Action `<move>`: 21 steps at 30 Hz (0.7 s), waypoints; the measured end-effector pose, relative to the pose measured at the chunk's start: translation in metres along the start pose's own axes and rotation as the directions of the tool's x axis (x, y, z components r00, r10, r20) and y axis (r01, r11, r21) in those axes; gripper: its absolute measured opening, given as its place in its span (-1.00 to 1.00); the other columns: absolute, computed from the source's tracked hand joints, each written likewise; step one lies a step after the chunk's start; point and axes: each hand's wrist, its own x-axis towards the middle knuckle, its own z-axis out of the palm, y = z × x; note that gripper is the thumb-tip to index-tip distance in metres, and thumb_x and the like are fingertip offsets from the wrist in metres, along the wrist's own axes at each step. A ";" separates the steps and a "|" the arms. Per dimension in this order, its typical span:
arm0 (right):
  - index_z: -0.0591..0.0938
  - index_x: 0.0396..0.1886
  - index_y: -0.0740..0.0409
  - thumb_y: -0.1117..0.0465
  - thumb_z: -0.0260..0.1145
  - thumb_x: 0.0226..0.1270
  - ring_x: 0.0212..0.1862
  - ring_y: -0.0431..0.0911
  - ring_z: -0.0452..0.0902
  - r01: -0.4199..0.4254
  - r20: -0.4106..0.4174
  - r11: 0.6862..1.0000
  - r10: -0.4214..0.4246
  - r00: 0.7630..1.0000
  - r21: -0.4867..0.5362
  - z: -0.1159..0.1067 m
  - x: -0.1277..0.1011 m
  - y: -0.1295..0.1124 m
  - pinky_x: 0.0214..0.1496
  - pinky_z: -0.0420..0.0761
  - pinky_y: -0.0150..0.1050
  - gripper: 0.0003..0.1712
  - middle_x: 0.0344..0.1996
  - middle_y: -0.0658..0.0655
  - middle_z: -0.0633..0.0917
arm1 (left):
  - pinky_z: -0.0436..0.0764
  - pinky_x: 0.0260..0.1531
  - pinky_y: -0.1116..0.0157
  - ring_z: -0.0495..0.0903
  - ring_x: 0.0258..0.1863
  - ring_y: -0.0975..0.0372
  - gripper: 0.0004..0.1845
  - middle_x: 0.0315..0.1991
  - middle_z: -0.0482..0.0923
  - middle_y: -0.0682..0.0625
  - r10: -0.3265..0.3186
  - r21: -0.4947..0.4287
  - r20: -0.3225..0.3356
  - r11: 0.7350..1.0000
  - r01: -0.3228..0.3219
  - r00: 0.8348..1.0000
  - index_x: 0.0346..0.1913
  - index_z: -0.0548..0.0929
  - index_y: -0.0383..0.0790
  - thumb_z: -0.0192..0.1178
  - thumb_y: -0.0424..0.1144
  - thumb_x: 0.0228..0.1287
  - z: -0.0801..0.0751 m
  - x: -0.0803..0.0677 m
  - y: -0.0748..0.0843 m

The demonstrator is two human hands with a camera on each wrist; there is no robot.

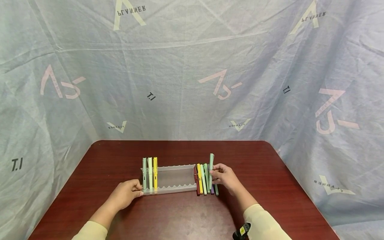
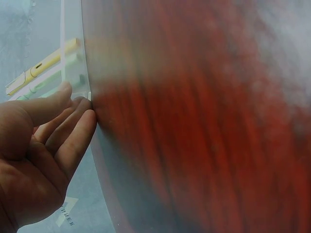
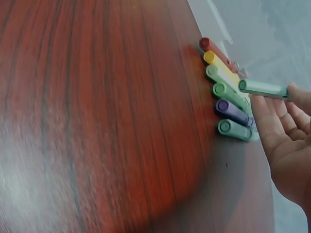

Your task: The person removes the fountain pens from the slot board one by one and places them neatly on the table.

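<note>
My left hand (image 1: 124,194) holds the near left corner of a clear plastic pen tray (image 1: 180,190) with notched edges, thumb and fingertips at the corner. In the tray's left notches lie a grey-green pen (image 1: 144,173), a pale green pen (image 1: 150,173) and a yellow pen (image 1: 155,172). My right hand (image 1: 226,177) pinches a mint green pen (image 3: 265,89) between thumb and fingers, raised above a row of pens. That row, by the tray's right end, has a dark red pen (image 3: 209,46), a yellow one, greenish ones and a purple pen (image 3: 233,110).
The dark red wood-grain table (image 1: 180,220) extends around the tray. Grey printed cloth (image 1: 180,73) hangs behind it and on both sides. A small black device (image 1: 241,231) is by the right sleeve.
</note>
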 end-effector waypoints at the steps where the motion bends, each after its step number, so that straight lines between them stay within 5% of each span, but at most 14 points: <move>1: 0.47 -0.04 0.39 0.26 0.29 0.38 -0.28 0.01 0.64 -0.007 -0.004 1.000 0.007 1.000 -0.004 -0.002 0.000 0.000 -0.15 0.69 -0.02 -0.69 -0.26 0.21 0.61 | 0.44 -0.37 0.34 0.51 -0.43 0.36 -0.82 -0.41 0.71 0.17 -0.001 -0.001 0.000 1.000 0.001 1.000 -0.42 0.56 -0.04 0.39 -0.31 0.15 0.000 0.000 0.000; 10: 0.48 -0.04 0.37 0.22 0.31 0.37 -0.29 0.03 0.64 -0.057 -0.039 0.997 0.055 0.998 -0.050 -0.018 -0.001 0.006 -0.23 0.69 -0.04 -0.66 -0.17 0.30 0.63 | 0.41 -0.40 0.35 0.48 -0.46 0.34 -0.81 -0.46 0.68 0.19 0.002 -0.008 -0.002 1.000 -0.002 1.000 -0.42 0.55 -0.05 0.38 -0.32 0.15 0.002 0.001 -0.003; 21: 0.55 -0.18 0.32 0.22 0.34 0.32 -0.41 0.01 0.60 -0.156 -0.144 0.958 0.124 0.982 -0.239 -0.031 -0.004 0.017 -0.46 0.59 -0.14 -0.75 -0.33 0.21 0.67 | 0.38 -0.43 0.37 0.43 -0.49 0.33 -0.79 -0.49 0.66 0.20 0.009 -0.015 0.003 1.000 -0.009 1.000 -0.44 0.53 -0.04 0.38 -0.31 0.15 0.002 0.002 -0.004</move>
